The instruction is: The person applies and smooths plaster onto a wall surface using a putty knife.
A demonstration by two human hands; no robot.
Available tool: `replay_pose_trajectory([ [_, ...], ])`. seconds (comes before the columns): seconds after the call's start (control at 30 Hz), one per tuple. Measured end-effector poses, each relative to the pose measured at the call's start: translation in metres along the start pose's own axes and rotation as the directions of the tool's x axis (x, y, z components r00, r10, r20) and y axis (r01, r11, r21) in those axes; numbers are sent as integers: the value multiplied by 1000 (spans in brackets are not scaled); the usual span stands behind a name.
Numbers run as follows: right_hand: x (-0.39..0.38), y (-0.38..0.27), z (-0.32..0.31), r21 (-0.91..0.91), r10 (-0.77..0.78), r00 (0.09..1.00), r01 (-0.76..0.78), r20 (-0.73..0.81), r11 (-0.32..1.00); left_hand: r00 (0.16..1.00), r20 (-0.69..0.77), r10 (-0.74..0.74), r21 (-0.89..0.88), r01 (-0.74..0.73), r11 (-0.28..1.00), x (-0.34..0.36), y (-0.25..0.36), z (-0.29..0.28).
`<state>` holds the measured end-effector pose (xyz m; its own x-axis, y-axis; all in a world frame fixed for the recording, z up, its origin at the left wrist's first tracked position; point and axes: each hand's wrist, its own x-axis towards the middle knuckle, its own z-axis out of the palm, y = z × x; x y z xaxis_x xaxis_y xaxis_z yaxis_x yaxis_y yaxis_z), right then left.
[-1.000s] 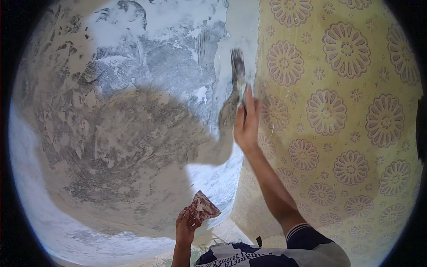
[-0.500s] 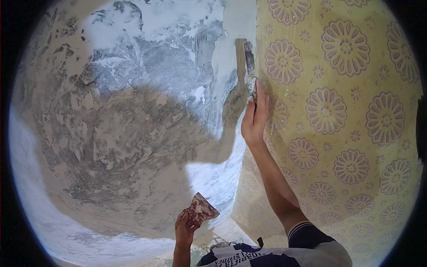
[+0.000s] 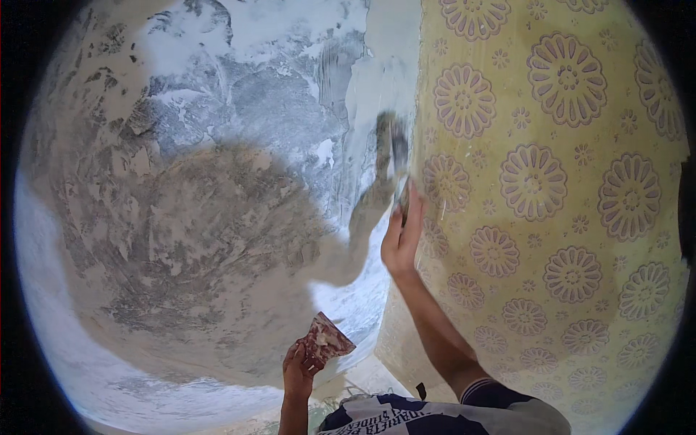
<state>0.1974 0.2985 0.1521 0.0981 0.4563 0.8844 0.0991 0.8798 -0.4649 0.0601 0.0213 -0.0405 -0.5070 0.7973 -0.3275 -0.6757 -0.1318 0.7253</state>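
My right hand [image 3: 401, 243] is wrapped round the handle of a putty knife [image 3: 399, 148] at the corner between two walls. Its dark blade, smeared by motion, points up and lies close to the plastered wall [image 3: 239, 246], beside the patterned one. Low in the middle, my left hand [image 3: 297, 370] grips a reddish, wedge-shaped scraper [image 3: 328, 339] with pale putty smeared over its face. This scraper is held apart from the wall, its wide edge facing up and to the right.
A yellow wall with purple flower patterns [image 3: 536, 181] fills the right side. Smooth pale putty [image 3: 388, 43] runs down along the corner, next to rough grey and white patches. Shadows of my arm and body darken the plastered wall.
My right hand has moved down along the corner with the putty knife, and slightly left. My left hand with the scraper has barely shifted.
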Motion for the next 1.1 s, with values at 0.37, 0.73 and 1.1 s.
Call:
replay_pose_trajectory([
  [0.37,-46,21,2,-78,-11,998,16,61,997,998,63,6,-46,-3,999,4,2,17],
  [0.73,58,6,8,-120,-128,990,120,-63,986,999,45,6,-19,-5,1000,15,-2,-11],
  [1.1,-69,29,-9,15,53,999,-53,-5,999,997,83,7,-39,-4,999,16,1,-4],
])
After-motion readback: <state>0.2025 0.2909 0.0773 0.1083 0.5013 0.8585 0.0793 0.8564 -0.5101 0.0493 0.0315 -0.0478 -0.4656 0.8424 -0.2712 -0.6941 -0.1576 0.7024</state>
